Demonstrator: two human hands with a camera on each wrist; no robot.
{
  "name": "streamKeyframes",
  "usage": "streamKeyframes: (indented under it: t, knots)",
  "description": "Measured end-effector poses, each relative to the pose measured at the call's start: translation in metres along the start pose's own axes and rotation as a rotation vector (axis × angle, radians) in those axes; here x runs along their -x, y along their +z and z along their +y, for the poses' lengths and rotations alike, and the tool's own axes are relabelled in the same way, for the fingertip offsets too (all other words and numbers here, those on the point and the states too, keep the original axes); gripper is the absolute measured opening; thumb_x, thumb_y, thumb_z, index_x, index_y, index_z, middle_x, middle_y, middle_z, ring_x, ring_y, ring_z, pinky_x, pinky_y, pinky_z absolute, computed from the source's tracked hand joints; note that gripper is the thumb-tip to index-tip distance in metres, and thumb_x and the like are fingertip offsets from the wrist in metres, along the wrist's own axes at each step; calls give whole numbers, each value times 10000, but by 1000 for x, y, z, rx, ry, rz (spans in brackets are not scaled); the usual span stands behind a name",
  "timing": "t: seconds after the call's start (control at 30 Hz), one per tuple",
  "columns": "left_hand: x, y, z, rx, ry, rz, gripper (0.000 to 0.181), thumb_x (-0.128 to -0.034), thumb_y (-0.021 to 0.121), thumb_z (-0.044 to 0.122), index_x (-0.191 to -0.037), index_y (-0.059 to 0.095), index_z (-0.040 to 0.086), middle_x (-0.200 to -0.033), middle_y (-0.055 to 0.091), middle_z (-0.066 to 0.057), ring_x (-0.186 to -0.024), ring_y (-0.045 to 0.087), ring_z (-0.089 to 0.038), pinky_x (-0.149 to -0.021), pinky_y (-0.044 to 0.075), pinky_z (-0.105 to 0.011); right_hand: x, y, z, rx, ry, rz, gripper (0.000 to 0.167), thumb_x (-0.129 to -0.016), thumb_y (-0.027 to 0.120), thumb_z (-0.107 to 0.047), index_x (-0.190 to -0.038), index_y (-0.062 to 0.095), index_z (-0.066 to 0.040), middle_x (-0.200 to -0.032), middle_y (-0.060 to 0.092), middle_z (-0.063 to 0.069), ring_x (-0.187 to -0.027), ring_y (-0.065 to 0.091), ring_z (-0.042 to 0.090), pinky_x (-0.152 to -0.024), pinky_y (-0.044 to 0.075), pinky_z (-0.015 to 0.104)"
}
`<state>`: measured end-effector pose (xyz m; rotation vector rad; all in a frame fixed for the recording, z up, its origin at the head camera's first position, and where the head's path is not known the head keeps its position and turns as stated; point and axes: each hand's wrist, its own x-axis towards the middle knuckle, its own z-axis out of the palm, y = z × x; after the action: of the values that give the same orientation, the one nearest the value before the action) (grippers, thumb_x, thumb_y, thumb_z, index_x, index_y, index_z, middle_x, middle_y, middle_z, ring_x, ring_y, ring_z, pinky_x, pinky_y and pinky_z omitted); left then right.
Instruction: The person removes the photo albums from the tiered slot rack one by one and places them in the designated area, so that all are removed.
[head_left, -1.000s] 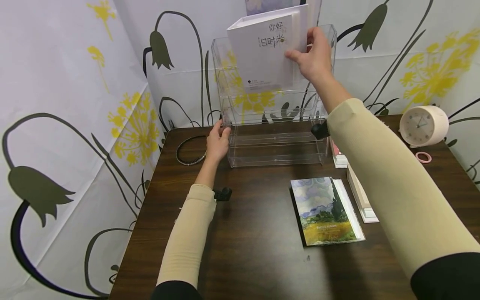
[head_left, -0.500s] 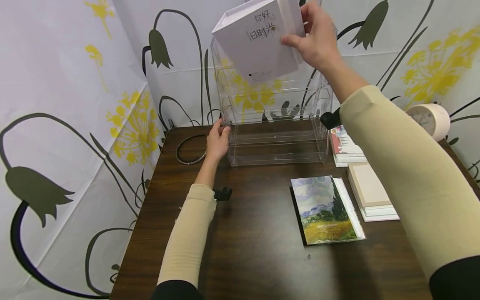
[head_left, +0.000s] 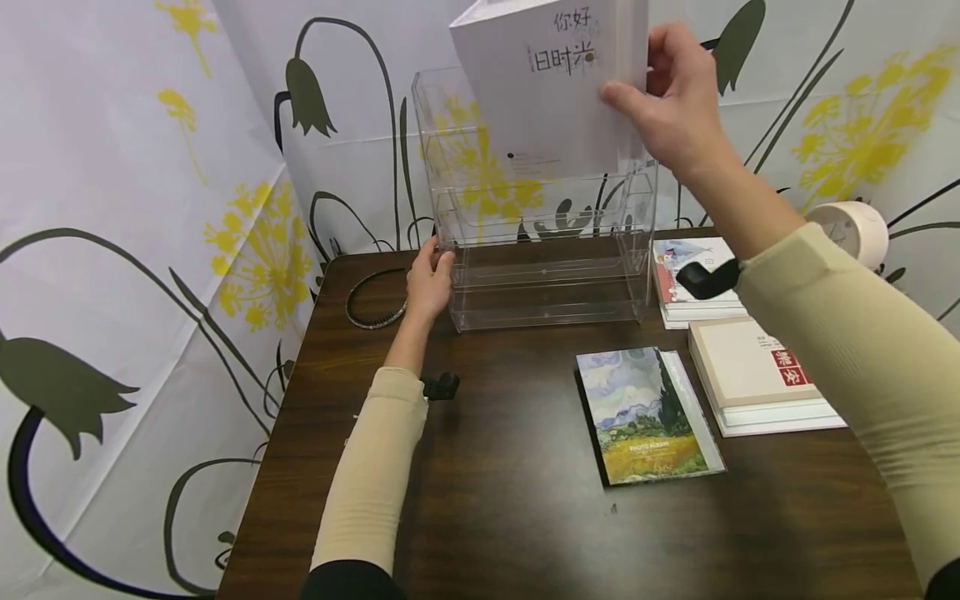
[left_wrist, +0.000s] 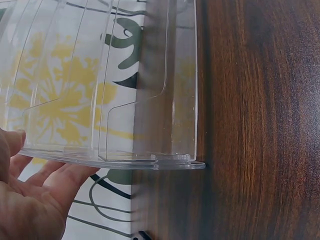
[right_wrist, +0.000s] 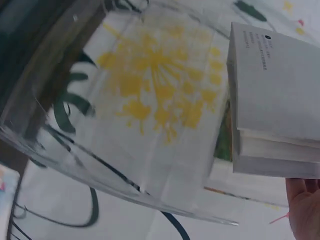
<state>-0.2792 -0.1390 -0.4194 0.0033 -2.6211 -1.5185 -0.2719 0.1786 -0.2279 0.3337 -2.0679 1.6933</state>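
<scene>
A thick white book (head_left: 555,100) with dark characters is held upright in front of the upper part of a clear tiered rack (head_left: 543,317). My right hand (head_left: 678,104) grips its right edge, thumb in front and fingers behind; the top is cut off by the head view. Behind the white book (right_wrist: 280,90), the right wrist view shows part of another book (right_wrist: 224,140) with a green patch. My left hand (head_left: 429,283) holds the rack's left side. Seen from the left wrist, the thumb and fingers of this hand (left_wrist: 37,200) lie on opposite sides of the clear side panel (left_wrist: 115,163).
On the dark table (head_left: 495,500) lies a photo album (head_left: 641,417) with a landscape cover. Right of it are a thick beige book (head_left: 742,367) and a book with a red and blue cover (head_left: 678,258). A round clock (head_left: 862,233) stands behind my right forearm; a black loop (head_left: 360,312) lies left.
The white book tilted, then came back nearly straight, and is now higher and a little further right with my right hand. My left hand keeps its place at the rack.
</scene>
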Motion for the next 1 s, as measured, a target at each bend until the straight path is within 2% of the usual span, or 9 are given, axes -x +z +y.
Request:
streamKeyframes:
  t: [0.1,0.17,0.37,0.57,0.67,0.77,1.0]
  knots:
    - [0,1,0,12,3,-12,444,-1042,495,256,-1468,443,142,-1280,621,-161,-1155,588,-323,-974,442,-479,29,-7,6,-131,105,12,313,-803,768,50,-1055,611,-49,-1077,689,109,-932,688,200,-877,531,315]
    - [0,2,1,20,6,-17,439,-1042,496,252,-1465,447,147,-1279,622,-160,-1154,590,-320,-974,443,-476,52,-9,11,-156,202,18,318,-792,777,57,-1051,619,-37,-1048,688,97,-904,687,188,-852,535,287]
    - [-1,2,1,27,7,-15,432,-1039,505,239,-1459,458,155,-1270,628,-156,-1147,589,-324,-979,436,-482,122,0,38,-44,439,-62,324,-860,732,3,-1143,578,35,-973,683,53,-811,680,113,-712,548,240]
    - [-1,1,-3,36,-5,-22,446,-1042,498,263,-1472,442,160,-1283,618,-152,-1152,582,-316,-971,441,-479,180,14,68,18,627,-202,393,-891,721,-75,-1198,540,90,-1064,685,194,-751,673,128,-665,543,294]
    - [-1,1,-3,39,-5,-18,447,-1041,497,274,-1472,445,170,-1285,623,-142,-1142,593,-312,-971,440,-475,203,23,79,33,699,-246,402,-892,729,-100,-1197,549,89,-1062,697,212,-737,670,141,-639,524,307]
    - [-1,1,-2,35,-3,-21,442,-1041,495,277,-1470,448,180,-1293,621,-135,-1142,599,-309,-978,438,-472,220,31,88,34,748,-270,378,-885,736,-102,-1164,566,88,-990,719,190,-708,675,158,-609,527,319]
    - [0,1,-1,37,-8,-30,446,-1046,485,271,-1479,434,175,-1303,611,-141,-1177,578,-306,-983,437,-474,247,49,99,-11,839,-299,385,-884,727,-114,-1164,548,82,-927,717,155,-694,684,183,-604,562,346]
